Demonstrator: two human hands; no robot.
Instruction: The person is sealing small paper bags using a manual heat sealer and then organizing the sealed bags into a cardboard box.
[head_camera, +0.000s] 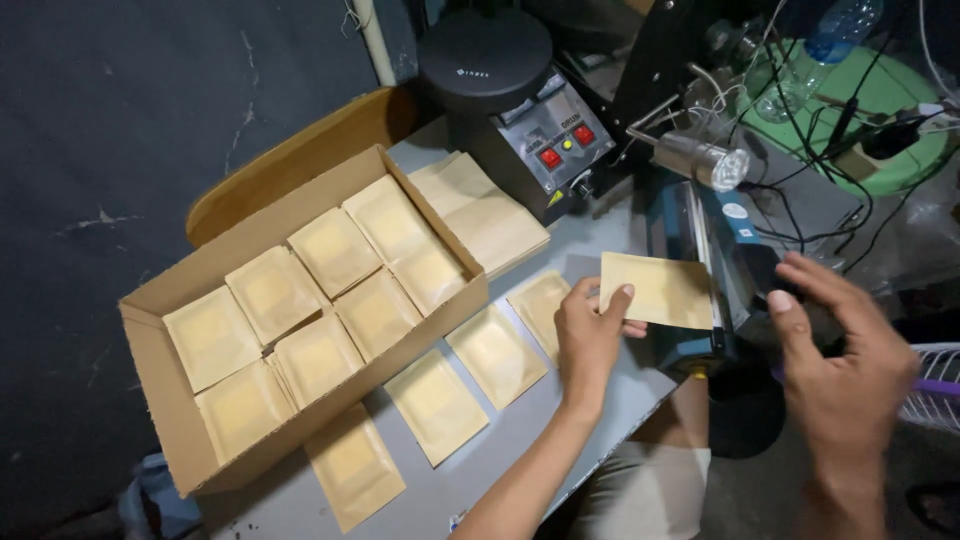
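Note:
My left hand (588, 335) grips a flat tan paper pouch (660, 288) by its left end, holding it level with its right end at the blue heat sealer (712, 268). My right hand (838, 355) hovers to the right of the sealer, fingers spread and slightly blurred, touching nothing that I can make out. Three filled tan pouches (495, 353) lie side by side on the grey table just left of my left hand, and one more (354, 466) lies near the table's front edge.
An open cardboard box (160, 378) holding several filled pouches sits at the left. A stack of empty pouches (483, 208) lies behind it, beside a black machine (515, 100) with red switches. Cables, a metal lamp head (706, 160) and a green round table (880, 100) crowd the far right.

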